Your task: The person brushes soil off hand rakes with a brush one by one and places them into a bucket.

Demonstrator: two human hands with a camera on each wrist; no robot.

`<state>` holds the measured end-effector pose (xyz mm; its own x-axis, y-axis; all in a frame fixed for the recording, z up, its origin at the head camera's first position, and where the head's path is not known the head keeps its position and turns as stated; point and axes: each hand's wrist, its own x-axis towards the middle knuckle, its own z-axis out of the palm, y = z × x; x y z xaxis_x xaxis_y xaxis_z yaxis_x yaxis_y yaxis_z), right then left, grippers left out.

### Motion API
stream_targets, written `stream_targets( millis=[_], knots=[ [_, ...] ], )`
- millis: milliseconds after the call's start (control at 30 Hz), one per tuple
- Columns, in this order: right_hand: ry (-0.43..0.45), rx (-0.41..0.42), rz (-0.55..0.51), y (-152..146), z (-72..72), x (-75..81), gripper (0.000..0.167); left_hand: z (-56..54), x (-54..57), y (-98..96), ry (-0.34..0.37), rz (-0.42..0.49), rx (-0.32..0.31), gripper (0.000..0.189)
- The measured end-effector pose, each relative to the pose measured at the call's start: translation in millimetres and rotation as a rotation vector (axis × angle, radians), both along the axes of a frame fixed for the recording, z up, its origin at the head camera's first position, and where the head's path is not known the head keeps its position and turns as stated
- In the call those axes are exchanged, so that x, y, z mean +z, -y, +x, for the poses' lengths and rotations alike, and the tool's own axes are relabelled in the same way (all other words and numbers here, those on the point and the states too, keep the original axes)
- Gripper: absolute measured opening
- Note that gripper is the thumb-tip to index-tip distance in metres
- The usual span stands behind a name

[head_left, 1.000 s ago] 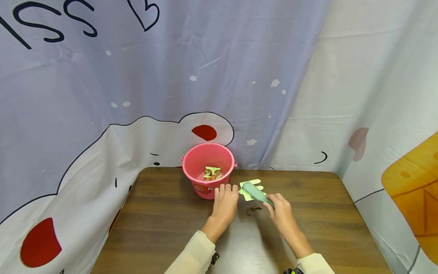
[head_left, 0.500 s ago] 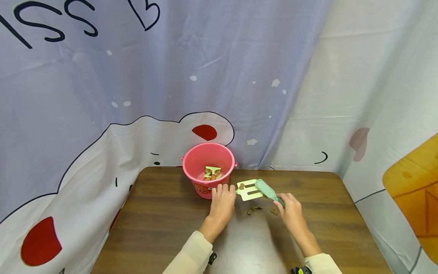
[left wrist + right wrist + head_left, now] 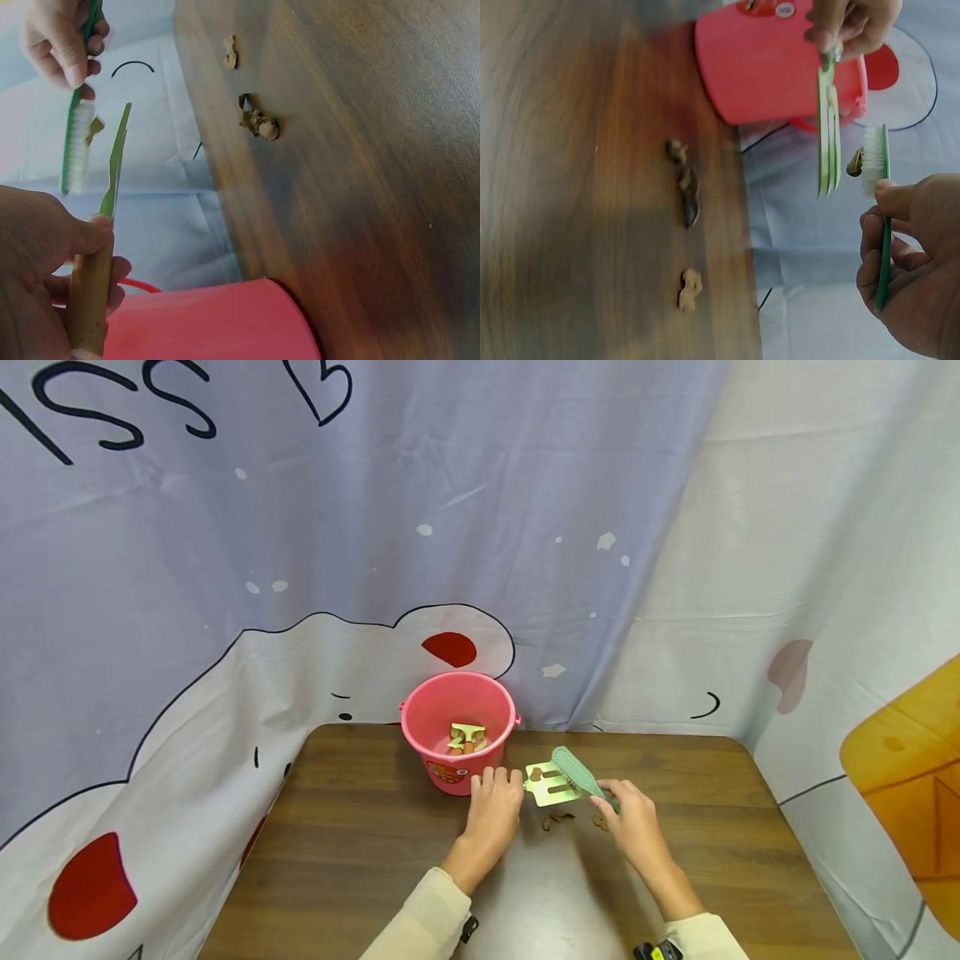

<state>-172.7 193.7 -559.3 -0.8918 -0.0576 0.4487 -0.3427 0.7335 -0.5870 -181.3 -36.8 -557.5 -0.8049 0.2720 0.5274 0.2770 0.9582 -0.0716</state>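
My left hand [image 3: 493,810] grips the wooden handle [image 3: 90,300] of a small garden fork [image 3: 116,161], whose light green tines point away from the bucket. In the head view a brown scrap shows on the fork's face. My right hand [image 3: 633,822] pinches the handle of a green brush [image 3: 574,770] with white bristles [image 3: 872,161]. The brush is held beside and partly over the fork's tips. A curled brown scrap [image 3: 855,163] is at the bristles, on the side facing the fork. Both tools are above the table.
A pink bucket [image 3: 420,727] stands at the table's back edge beside my left hand, with green and brown pieces inside. Dry brown scraps [image 3: 557,821] lie on the wooden table [image 3: 360,860] below the tools. A printed curtain [image 3: 480,485] hangs behind.
My right hand has moved the brush rightward off the fork's middle, uncovering more of its face. The fork shifted slightly left, then back right. A scrap right of the others has come into view.
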Motion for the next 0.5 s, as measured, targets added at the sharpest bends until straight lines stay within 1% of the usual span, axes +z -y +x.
stream_targets(
  millis=[133, 233, 333, 500],
  knots=[
    [0.04, 0.004, -0.016, 11.8, 1.4, 5.0, 0.025, -0.4, -0.6, -2.4, -0.005, -0.004, -0.001, 0.029],
    [0.032, 0.01, -0.002, 20.3, 2.1, 5.5, 0.023, -1.0, -0.8, -3.5, -0.029, -0.015, 0.001, 0.028],
    [-0.004, 0.024, 0.031, 26.8, 3.0, 3.0, 0.022, -1.6, -0.9, -4.8, -0.048, -0.017, 0.001, 0.028],
    [-0.106, 0.035, 0.087, 31.1, 5.2, -2.2, 0.022, -1.1, -1.2, -7.0, -0.052, -0.021, 0.001, 0.026]
  ],
)
